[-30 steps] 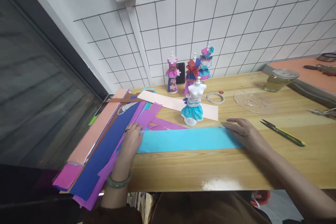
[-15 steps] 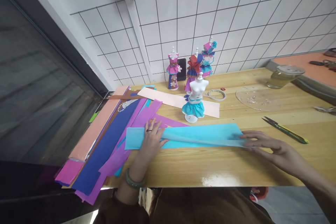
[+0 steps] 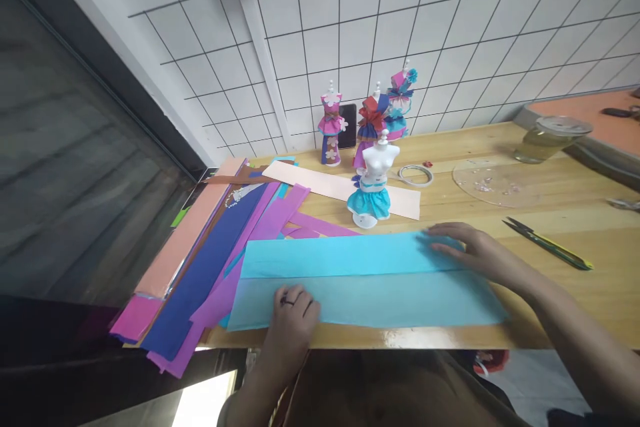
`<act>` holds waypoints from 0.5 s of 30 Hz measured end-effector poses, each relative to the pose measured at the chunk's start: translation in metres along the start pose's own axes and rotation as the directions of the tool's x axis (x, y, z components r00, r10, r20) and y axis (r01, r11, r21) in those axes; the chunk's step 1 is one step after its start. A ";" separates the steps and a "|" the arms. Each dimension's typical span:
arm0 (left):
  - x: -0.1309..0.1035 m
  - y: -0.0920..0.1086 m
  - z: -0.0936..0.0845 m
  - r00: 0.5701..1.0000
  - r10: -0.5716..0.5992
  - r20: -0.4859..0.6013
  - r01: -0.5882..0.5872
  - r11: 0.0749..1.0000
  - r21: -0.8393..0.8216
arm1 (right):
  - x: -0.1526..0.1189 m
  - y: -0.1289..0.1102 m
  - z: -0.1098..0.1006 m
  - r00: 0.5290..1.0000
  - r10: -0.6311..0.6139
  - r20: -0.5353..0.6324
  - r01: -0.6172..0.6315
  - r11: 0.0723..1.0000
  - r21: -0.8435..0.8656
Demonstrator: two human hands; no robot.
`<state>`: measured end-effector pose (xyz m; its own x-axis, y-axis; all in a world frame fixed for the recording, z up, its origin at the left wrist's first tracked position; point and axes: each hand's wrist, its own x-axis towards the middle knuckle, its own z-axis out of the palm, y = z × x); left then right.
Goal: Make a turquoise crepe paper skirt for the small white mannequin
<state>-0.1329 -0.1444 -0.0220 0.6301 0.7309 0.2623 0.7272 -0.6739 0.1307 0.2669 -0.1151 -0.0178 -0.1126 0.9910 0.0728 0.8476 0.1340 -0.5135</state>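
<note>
A sheet of light blue crepe paper (image 3: 350,257) lies spread along the table's front, its paler half toward me and a crease running lengthwise. My left hand (image 3: 295,313) is on that near half, fingers curled in against the paper; their tips are hidden. Over the far right part of the sheet is my right hand (image 3: 465,247), fingers apart and lightly touching it. Just behind the sheet stands a small white mannequin (image 3: 380,163) wearing a gathered blue skirt (image 3: 369,203).
Crepe strips in peach (image 3: 187,240), navy (image 3: 213,267) and purple (image 3: 280,213) pile up at left. Dressed mannequins (image 3: 331,127) stand by the wall near a phone (image 3: 349,125). Tape (image 3: 416,175), thread snips (image 3: 547,243), a clear plate (image 3: 495,185) and a cup (image 3: 550,139) sit to the right.
The blue paper has been opened out toward me, so its paler near half now lies flat. My left hand moved closer to the table edge and curled; my right hand shifted slightly back.
</note>
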 end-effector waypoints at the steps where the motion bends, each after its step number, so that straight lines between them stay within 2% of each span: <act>1: -0.003 0.001 -0.002 1.000 -0.002 0.005 0.002 0.998 -0.057 | 0.008 0.002 0.006 0.999 -0.052 -0.007 0.051 0.998 -0.023; 4: -0.009 -0.003 -0.010 0.999 0.041 0.033 -0.032 0.972 -0.231 | 0.025 0.011 0.021 0.988 -0.153 -0.014 0.151 0.985 -0.081; 6: -0.009 -0.016 -0.016 0.999 0.027 0.022 -0.020 0.955 -0.296 | 0.030 0.015 0.025 0.985 -0.171 -0.004 0.169 0.980 -0.104; 8: -0.007 -0.038 -0.019 0.995 -0.098 -0.031 0.087 0.963 -0.254 | 0.031 0.018 0.027 0.984 -0.174 0.023 0.176 0.978 -0.112; 9: -0.005 -0.052 -0.020 0.978 -0.203 -0.056 0.188 0.961 -0.205 | 0.031 0.020 0.027 0.984 -0.176 0.032 0.178 0.977 -0.117; 10: -0.002 -0.066 -0.020 0.937 -0.334 -0.103 0.316 0.935 -0.158 | 0.030 0.021 0.027 0.983 -0.178 0.036 0.182 0.975 -0.125; 12: 0.004 -0.094 -0.018 0.805 -0.570 -0.167 0.569 0.820 -0.060 | 0.028 0.021 0.028 0.982 -0.188 0.022 0.189 0.972 -0.140; 13: 0.006 -0.106 -0.016 0.754 -0.638 -0.158 0.642 0.766 -0.031 | 0.027 0.021 0.029 0.981 -0.192 0.010 0.191 0.971 -0.141; 15: 0.010 -0.125 -0.012 0.681 -0.726 -0.095 0.726 0.687 -0.039 | 0.025 0.018 0.030 0.984 -0.172 -0.043 0.165 0.978 -0.126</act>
<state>-0.2201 -0.0541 -0.0240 -0.1241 0.9768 0.1744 0.9462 0.0636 0.3173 0.2636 -0.0877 -0.0513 -0.2338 0.9521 0.1969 0.8760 0.2942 -0.3822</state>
